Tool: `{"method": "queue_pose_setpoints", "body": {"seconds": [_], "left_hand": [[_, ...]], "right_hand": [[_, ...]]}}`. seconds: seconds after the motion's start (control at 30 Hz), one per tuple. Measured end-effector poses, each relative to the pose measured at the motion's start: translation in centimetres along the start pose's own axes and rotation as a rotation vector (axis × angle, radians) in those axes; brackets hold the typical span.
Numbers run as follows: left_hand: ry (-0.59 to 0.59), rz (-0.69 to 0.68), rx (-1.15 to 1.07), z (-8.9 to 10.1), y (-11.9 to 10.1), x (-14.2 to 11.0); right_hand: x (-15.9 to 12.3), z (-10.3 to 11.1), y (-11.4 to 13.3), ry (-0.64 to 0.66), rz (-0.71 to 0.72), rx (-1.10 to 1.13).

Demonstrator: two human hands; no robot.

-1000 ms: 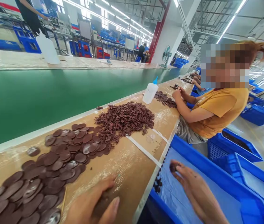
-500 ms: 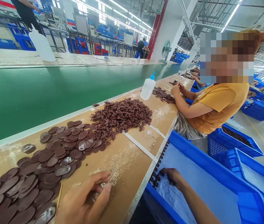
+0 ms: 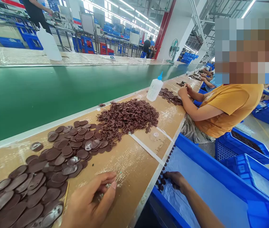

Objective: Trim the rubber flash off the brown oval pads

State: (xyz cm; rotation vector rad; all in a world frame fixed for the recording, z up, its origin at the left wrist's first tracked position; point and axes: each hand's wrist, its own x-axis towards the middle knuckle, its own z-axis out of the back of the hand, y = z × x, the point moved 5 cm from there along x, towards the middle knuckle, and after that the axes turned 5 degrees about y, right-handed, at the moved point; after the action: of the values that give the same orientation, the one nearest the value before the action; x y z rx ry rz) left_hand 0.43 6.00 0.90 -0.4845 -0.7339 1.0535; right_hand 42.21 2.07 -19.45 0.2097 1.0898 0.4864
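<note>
My left hand (image 3: pixel 90 202) rests on the tan worktop (image 3: pixel 134 164) near its front edge, fingers curled in a pinch on something small I cannot make out. Just left of it lies a spread of flat brown discs (image 3: pixel 53 161). Behind the discs sits a heap of small brown tangled parts (image 3: pixel 128 117). My right hand (image 3: pixel 176 180) reaches down into a blue bin (image 3: pixel 220 180) lined with plastic, fingers curled over small dark pieces (image 3: pixel 161 183) in the bin's corner; what it grips is hidden.
A green conveyor belt (image 3: pixel 53 91) runs along the far side of the worktop. A white squeeze bottle (image 3: pixel 155 89) stands past the heap. A co-worker in a yellow shirt (image 3: pixel 227 107) sits to the right, handling brown discs (image 3: pixel 171 96). More blue bins (image 3: pixel 243 148) stand on the floor.
My right hand went from hovering over the bin with a dark piece at its fingertips down into the bin's corner. My left hand closed from flat on the worktop into a pinch.
</note>
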Motion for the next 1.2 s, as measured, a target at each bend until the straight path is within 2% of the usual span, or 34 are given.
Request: {"method": "queue_pose_setpoints", "body": {"seconds": [0.27, 0.4, 0.5, 0.57, 0.63, 0.67, 0.7, 0.77, 0.8, 0.9, 1.03, 1.2], "left_hand": [[-0.011, 0.015, -0.078, -0.2, -0.1, -0.4], [-0.071, -0.047, -0.008, 0.1, -0.9, -0.2], [-0.148, -0.128, 0.237, 1.0, -1.7, 0.6], [-0.165, -0.091, 0.411, 1.5, -1.6, 1.3], [-0.164, 0.008, 0.546, 1.8, -0.9, 1.9], [-0.159, 0.048, 0.592, 1.8, -0.5, 2.0], [-0.150, 0.068, 0.621, 1.8, -0.1, 2.0], [-0.120, 0.066, 0.644, 1.5, 0.4, 1.9], [-0.104, 0.059, 0.646, 1.4, 0.6, 1.8], [-0.082, 0.062, 0.631, 1.3, 0.9, 1.5], [-0.138, 0.075, 0.578, 1.4, 1.0, 1.3], [-0.197, 0.074, 0.585, 1.1, 1.5, 1.6]], "right_hand": [[-1.2, 0.4, 0.2, -0.024, 0.038, 0.049], [-3.2, 2.7, 1.5, -0.122, 0.112, 0.103], [-6.1, 5.8, 4.7, -0.286, 0.252, 0.149], [-9.6, 7.4, 8.2, -0.407, 0.404, 0.166], [-14.1, 7.7, 12.5, -0.497, 0.553, 0.149], [-16.4, 7.3, 15.0, -0.542, 0.642, 0.118], [-18.9, 6.5, 17.9, -0.617, 0.782, -0.016], [-22.4, 3.2, 23.5, -0.620, 1.021, -0.394], [-23.2, 1.1, 25.9, -0.597, 1.093, -0.632], [-22.2, -2.8, 30.8, -0.537, 1.092, -0.881], [-19.2, -4.7, 33.6, -0.554, 0.986, -1.027], [-19.0, -4.6, 33.2, -0.517, 1.044, -1.024]]}}
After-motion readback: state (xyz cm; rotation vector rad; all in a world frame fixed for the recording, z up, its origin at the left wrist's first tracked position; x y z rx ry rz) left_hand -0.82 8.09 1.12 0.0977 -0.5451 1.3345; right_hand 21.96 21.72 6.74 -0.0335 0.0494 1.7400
